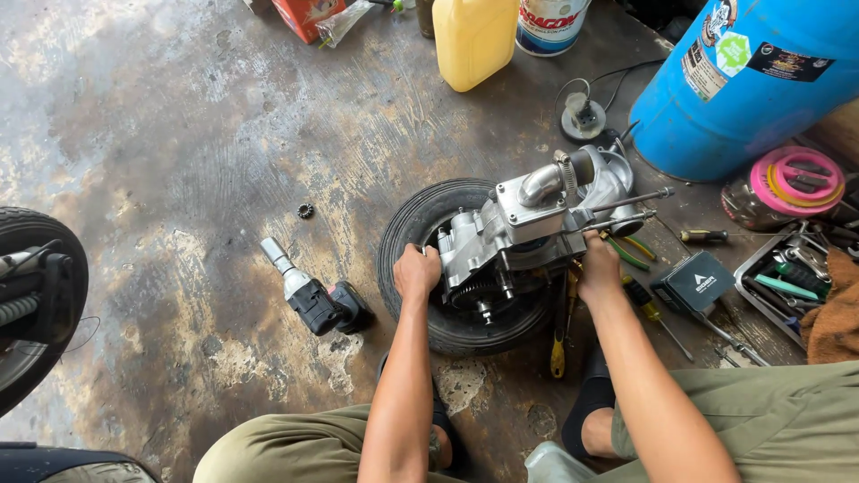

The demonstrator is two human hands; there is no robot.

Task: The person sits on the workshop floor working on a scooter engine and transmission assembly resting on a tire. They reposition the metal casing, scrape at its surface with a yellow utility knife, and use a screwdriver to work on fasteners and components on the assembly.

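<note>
Gripping engine case point(514, 237) on tyre point(412, 233), left hand point(417, 271) closed, right hand point(599, 266) closed on it

Small-engine or motorcycle repair workshop, work done at floor level. Oil-stained concrete floor point(179, 134) is seen all around. An engine block point(528, 233) is propped on a tyre point(407, 233), gripped between left hand point(416, 271) and right hand point(599, 266). A cordless impact wrench point(313, 300) is laid well left of the left hand, with a small loose gear point(305, 211) beyond it. Screwdrivers and pliers point(631, 250) are scattered just beside the right hand; a tool tray point(787, 277) is set further right. A blue drum point(743, 98), a yellow jerrycan point(472, 40) and a paint-type tub point(548, 22) are stood beyond the hands. Another wheel point(36, 304) is seen at far left.
</note>
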